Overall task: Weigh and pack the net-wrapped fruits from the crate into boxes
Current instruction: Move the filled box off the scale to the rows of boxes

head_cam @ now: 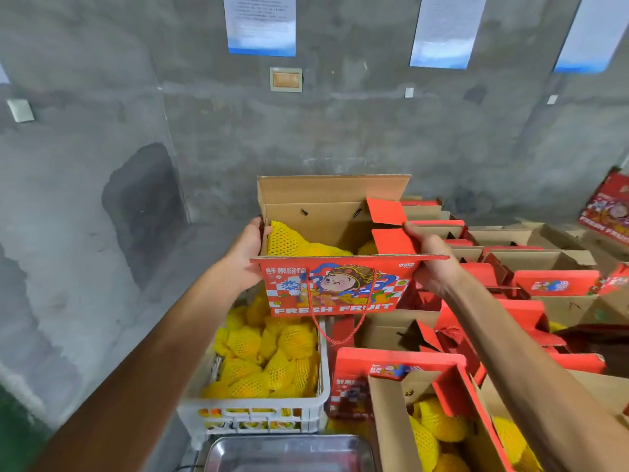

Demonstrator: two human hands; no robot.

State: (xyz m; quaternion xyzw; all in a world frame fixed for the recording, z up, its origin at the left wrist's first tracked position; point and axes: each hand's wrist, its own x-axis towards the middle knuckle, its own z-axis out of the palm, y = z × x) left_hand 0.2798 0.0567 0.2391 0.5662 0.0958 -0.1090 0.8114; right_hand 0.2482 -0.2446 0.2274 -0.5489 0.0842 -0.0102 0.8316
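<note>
I hold a red "Fresh Fruit" gift box (335, 287) up in the air between both hands. Its lid flaps stand open and yellow net-wrapped fruits (289, 241) show inside. My left hand (246, 253) grips the box's left end, thumb over the rim. My right hand (430, 258) grips the right end, fingers on a red side flap. Below it, a white plastic crate (255, 413) holds several more net-wrapped fruits (269, 356). The metal scale pan (289, 453) lies at the bottom edge.
Another open red box (452, 403) with wrapped fruits stands at the lower right. Several open empty red boxes (531, 267) fill the right side. A bare concrete wall (204, 131) with posted sheets rises behind.
</note>
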